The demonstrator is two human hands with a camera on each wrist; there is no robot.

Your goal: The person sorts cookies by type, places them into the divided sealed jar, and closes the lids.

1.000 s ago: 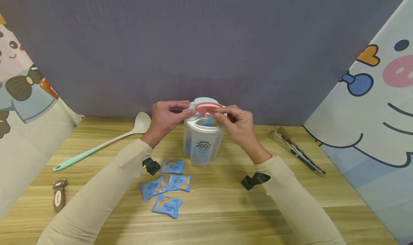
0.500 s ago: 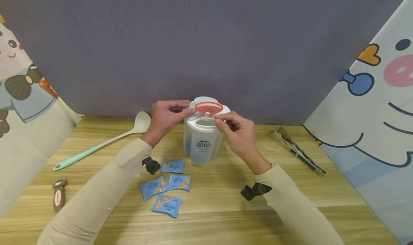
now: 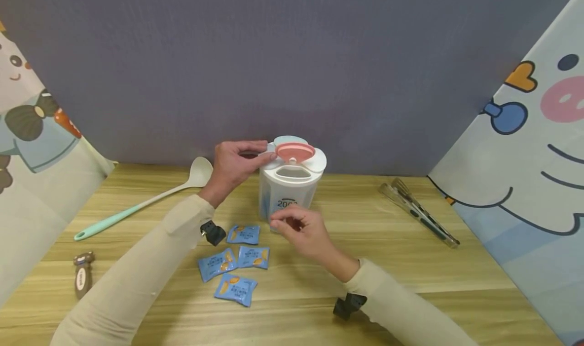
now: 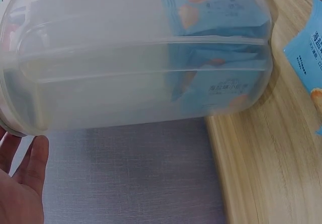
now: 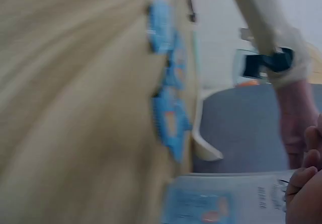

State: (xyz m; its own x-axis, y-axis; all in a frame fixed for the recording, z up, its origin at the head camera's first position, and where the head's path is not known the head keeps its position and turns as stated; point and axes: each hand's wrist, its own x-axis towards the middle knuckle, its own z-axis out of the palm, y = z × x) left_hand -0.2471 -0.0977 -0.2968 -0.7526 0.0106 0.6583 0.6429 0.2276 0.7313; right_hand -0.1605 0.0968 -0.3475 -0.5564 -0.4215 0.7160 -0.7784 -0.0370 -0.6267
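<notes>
A translucent plastic storage container (image 3: 268, 194) marked "2000" stands upright at the back of the table, its white lid's pink-lined flap (image 3: 295, 152) raised from the opening. My left hand (image 3: 232, 166) grips the lid's left edge, thumb on top. Through the wall in the left wrist view, blue snack packets (image 4: 221, 78) lie at the bottom. My right hand (image 3: 305, 232), fingers loosely curled and holding nothing, hovers before the container, partly covering its print. Several blue snack packets (image 3: 235, 289) lie on the table between my forearms; the right wrist view is blurred.
A white ladle (image 3: 137, 206) with a mint handle lies at the left. Near it is a brown bear-shaped item (image 3: 83, 275). Metal tongs (image 3: 420, 214) rest at the right. A grey wall panel (image 3: 292, 62) rises behind the wooden table (image 3: 347, 280).
A packet that my right hand held at the opening has gone into the container. That hand has since come down and toward me. My left hand stays on the lid.
</notes>
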